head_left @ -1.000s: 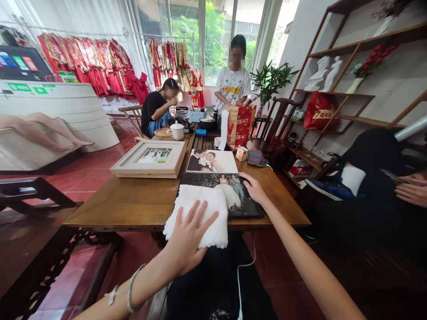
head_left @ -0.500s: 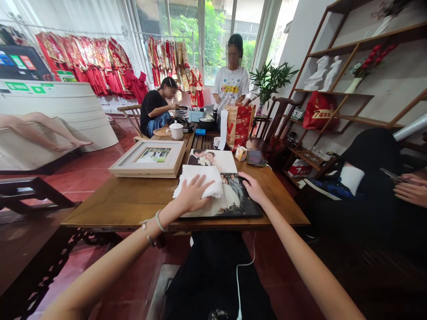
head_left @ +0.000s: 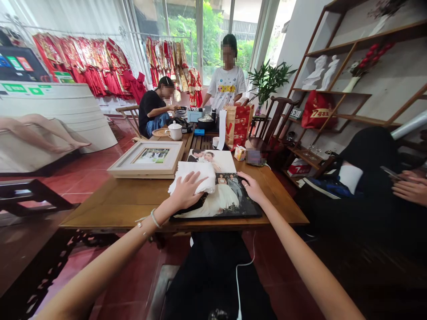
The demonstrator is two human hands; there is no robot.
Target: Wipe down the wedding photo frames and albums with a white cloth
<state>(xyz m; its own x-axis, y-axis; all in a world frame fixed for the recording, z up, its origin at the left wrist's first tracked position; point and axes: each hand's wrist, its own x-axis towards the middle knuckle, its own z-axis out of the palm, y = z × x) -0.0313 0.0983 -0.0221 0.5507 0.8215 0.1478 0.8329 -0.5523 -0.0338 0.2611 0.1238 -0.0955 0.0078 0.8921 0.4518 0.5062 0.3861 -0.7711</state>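
Head cam, L hand [head_left: 184, 192] flat on cloth [head_left: 204, 170]

The brown wooden tabletop [head_left: 133, 202] bore a dark-edged wedding photo panel [head_left: 233, 202] at its near edge, with a white-bordered portrait print [head_left: 223, 162] just behind it. A pale wooden picture frame [head_left: 147, 158] lay flat to their left, and a red paper bag [head_left: 238, 126] stood farther back.

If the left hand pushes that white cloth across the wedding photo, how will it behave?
Probably floppy: the white cloth lies folded and bunches under the left hand. It likely glides easily, since the wedding photo looks smooth and glossy. The right hand on the photo's edge should keep the photo from sliding.
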